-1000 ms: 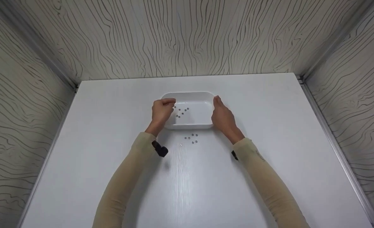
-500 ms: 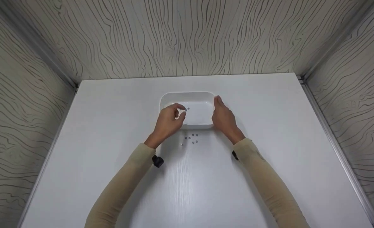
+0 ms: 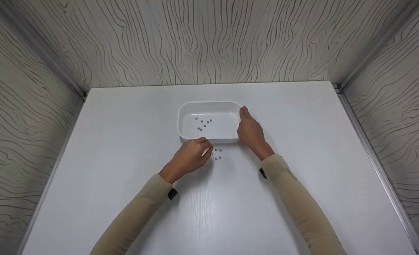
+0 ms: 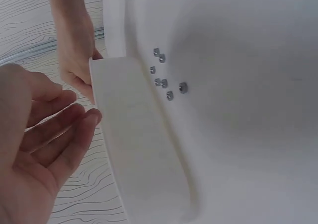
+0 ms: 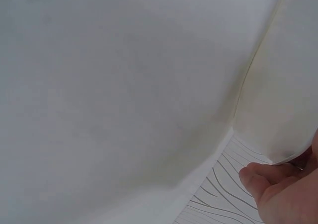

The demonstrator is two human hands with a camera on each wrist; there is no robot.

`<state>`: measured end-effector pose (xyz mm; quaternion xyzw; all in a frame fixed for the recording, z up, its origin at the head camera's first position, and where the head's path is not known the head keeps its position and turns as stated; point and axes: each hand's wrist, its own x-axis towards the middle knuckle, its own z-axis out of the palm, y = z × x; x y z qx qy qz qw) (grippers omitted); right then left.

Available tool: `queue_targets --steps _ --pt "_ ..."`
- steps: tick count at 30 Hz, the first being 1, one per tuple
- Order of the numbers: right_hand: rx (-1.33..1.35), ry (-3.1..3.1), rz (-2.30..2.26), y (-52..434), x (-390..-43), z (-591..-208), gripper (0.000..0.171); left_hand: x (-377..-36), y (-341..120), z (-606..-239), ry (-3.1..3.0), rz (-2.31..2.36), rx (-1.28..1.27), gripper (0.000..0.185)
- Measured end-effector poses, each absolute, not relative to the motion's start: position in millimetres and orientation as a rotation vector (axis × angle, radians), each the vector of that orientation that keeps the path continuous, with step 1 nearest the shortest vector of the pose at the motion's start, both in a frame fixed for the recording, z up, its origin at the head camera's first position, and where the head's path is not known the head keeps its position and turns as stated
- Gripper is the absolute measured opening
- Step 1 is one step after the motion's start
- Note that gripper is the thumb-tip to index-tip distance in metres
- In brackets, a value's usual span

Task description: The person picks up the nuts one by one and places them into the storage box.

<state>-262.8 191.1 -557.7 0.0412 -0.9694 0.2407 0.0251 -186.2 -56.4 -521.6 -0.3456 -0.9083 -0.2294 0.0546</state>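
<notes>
The left hand (image 3: 190, 156) has come from the white tray (image 3: 209, 105) down to the loose nuts (image 3: 218, 154), fingers curled at them though a pinch cannot be told, while the right hand (image 3: 251, 131) rests open against the tray's right wall; the nuts look tiny, hard and slippery, best pinched singly by fingertips.

Small metal nuts (image 3: 217, 154) beside white tray (image 3: 209, 105)

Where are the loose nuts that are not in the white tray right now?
In the head view, the loose nuts lie on the table just in front of the white tray, beside the left hand.
</notes>
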Motion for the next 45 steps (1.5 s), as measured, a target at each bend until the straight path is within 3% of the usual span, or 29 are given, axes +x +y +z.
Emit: queue_targets --steps 15,34,45 --pt "0.133 -3.000 0.708 190.6 -261.1 -554.1 0.056 -173.7 -75.8 -567.4 -2.742 -0.291 -1.267 0.014" --pt "0.132 -3.032 0.677 190.2 -262.0 -555.8 0.057 -164.2 -84.8 -581.6 -2.332 0.324 -1.368 0.021" --pt "0.112 -3.027 0.695 189.7 -261.3 -554.2 0.057 -165.9 -80.2 -582.2 -2.250 0.435 -1.406 0.009"
